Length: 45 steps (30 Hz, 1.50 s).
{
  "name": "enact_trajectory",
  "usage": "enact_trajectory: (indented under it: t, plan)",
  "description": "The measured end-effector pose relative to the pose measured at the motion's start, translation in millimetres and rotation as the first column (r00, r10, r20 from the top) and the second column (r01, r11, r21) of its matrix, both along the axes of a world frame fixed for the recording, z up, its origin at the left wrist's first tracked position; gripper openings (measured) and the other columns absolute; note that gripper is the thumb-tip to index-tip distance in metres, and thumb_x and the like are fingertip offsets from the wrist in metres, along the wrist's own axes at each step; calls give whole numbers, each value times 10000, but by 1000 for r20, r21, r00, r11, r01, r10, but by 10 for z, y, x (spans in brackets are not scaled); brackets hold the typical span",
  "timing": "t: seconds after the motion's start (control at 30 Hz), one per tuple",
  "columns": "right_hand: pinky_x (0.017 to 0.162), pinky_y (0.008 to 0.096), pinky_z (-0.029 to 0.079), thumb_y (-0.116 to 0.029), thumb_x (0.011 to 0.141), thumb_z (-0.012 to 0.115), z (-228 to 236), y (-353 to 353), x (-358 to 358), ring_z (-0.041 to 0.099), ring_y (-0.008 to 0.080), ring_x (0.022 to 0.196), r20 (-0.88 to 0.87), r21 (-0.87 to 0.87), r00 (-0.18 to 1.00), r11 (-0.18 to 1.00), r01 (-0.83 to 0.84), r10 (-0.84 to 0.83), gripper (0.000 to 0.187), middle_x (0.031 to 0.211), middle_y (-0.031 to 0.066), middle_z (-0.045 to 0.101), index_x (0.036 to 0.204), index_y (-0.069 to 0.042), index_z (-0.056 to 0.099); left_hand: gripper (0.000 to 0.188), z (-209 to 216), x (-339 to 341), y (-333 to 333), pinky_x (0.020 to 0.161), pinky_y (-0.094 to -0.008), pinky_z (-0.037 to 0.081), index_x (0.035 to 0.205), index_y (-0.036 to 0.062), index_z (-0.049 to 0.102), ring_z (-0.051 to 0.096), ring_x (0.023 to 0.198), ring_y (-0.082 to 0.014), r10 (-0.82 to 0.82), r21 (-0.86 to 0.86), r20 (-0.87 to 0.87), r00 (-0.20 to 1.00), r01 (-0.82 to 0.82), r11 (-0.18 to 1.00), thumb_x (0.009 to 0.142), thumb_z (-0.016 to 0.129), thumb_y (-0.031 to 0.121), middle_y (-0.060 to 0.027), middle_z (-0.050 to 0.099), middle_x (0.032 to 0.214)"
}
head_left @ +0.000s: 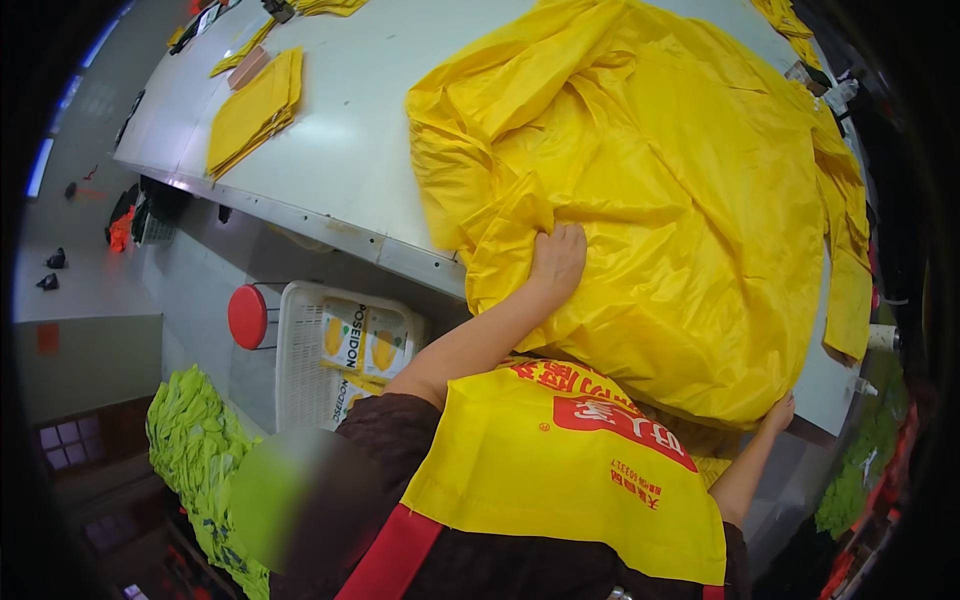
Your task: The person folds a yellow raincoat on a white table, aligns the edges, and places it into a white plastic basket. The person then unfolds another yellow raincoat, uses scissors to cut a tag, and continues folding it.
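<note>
A large yellow raincoat [660, 200] of thin, shiny material lies spread and wrinkled over the white table, one sleeve hanging off at the right. My left hand [560, 258] is closed on its left part, fingers curled into the bunched fabric. At the lower right corner, by the near hem, my right hand [780, 412] grips the raincoat's edge; some of its fingers are hidden. The near hem hangs over the table edge toward my yellow apron [560, 470], which has red print and red straps.
Folded yellow pieces [258, 115] are stacked on the white table [350, 150], beside a pinkish block [248, 68]. Below its left edge stand a red stool [247, 317] and a white basket [298, 350] of printed packages. Lime-green fabric [195, 450] is heaped at lower left.
</note>
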State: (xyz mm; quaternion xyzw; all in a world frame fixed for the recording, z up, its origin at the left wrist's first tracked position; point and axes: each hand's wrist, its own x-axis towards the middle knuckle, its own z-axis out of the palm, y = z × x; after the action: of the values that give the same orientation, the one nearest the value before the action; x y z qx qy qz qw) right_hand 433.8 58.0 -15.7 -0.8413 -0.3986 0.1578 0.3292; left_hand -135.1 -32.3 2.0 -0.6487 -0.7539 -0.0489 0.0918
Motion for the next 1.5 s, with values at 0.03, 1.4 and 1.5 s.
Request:
enact_trajectory:
  t: [0.03, 1.4, 1.5]
  plan:
    - [811, 311, 448, -249, 910, 523, -201, -14, 66, 588, 239, 943, -35, 76, 998, 996, -42, 45, 347, 1057, 145, 625, 1106, 33, 570, 416, 55, -3, 2, 623, -345, 412, 1167, 28, 531, 518, 856, -198, -19, -8, 2, 1000, 19, 1000, 767, 530, 145, -45, 541, 912]
    - [548, 323, 438, -283, 749, 696, 202, 680, -2801, 518, 179, 570, -725, 31, 640, 941, -337, 253, 348, 660, 85, 581, 789, 35, 563, 328, -145, 32, 1452, 746, -454, 432, 941, 81, 580, 542, 918, -338, 220, 124, 241, 945, -255, 959, 836, 576, 392, -103, 601, 922]
    - [568, 376, 440, -205, 752, 666, -110, 694, -2647, 528, 223, 592, -407, 209, 827, 921, -330, 389, 247, 649, 119, 558, 777, 13, 555, 230, -241, -205, 1468, 692, -450, 440, 839, 81, 573, 565, 809, -326, 192, 37, 233, 953, -207, 978, 859, 544, 308, -93, 607, 896]
